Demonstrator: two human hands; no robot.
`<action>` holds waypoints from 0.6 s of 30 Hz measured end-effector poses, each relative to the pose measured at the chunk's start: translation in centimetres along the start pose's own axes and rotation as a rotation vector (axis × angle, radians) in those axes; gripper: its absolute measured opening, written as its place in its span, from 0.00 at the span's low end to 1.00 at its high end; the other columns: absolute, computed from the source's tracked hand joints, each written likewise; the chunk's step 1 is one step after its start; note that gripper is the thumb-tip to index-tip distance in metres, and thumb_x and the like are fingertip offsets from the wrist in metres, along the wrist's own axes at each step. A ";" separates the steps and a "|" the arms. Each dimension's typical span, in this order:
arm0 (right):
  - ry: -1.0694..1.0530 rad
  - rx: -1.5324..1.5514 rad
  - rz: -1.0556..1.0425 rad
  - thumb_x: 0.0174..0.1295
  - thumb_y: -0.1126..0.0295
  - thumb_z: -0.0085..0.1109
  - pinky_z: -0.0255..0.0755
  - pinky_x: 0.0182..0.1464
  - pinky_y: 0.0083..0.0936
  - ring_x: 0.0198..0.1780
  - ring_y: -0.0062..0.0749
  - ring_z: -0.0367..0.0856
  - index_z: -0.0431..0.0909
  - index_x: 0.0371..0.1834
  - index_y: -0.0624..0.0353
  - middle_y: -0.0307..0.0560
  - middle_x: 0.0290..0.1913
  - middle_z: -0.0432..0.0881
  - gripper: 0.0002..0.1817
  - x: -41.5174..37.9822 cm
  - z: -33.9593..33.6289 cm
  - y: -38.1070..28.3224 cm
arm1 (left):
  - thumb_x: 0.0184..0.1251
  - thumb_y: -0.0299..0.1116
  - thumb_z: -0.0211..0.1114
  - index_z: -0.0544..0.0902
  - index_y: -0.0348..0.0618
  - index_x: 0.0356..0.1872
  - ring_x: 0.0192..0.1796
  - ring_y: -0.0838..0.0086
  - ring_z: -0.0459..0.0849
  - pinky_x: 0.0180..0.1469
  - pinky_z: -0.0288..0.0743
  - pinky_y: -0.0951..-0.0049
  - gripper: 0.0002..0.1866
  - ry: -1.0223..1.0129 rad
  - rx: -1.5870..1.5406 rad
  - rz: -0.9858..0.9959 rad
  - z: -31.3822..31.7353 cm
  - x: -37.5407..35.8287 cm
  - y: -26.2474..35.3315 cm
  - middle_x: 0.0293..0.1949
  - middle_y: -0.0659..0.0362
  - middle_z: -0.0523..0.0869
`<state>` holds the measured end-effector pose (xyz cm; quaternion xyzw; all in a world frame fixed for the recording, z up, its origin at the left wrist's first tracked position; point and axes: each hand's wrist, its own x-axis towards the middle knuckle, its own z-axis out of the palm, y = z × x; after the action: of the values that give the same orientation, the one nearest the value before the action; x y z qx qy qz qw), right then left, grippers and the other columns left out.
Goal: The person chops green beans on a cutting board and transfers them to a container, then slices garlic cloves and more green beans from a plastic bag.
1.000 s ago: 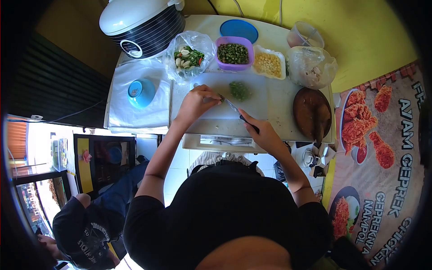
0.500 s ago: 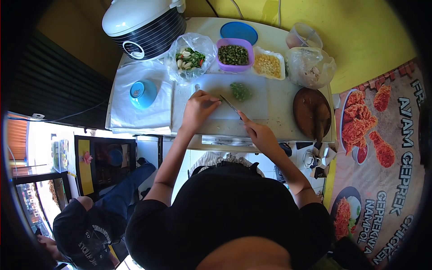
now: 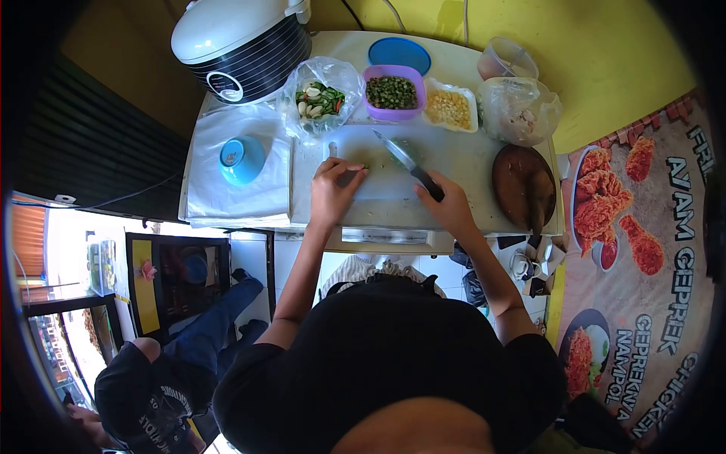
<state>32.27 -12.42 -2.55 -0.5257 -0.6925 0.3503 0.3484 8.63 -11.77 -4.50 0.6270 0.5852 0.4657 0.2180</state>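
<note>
- The right hand (image 3: 446, 204) closes around the black handle of the knife (image 3: 408, 161); the blade extends beyond the grip, toward the far left, over the chopped greens (image 3: 406, 148).
- The left hand (image 3: 337, 188) holds its thumb and fingers narrow, low over the cutting board (image 3: 433, 142); whether they pinch the small green piece (image 3: 366, 166) at their tips, I cannot tell.
- The chopped greens lie on the board, beyond the right hand and right of the left fingertips.
- Beyond both hands stands the purple container (image 3: 367, 73).
</note>
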 end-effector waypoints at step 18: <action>0.237 0.141 -0.039 0.58 0.61 0.68 0.70 0.32 0.23 0.29 0.17 0.77 0.84 0.40 0.61 0.40 0.25 0.82 0.15 4.2 -3.1 -2.0 | 0.52 0.29 0.74 0.89 0.42 0.33 0.41 0.65 0.83 0.46 0.76 0.68 0.07 0.023 0.051 0.065 -0.2 -0.2 0.5 0.38 0.54 0.84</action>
<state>33.08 -8.35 1.28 -0.5240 -0.6303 0.3269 0.4705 8.79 -12.08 -4.06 0.6455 0.5789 0.4646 0.1798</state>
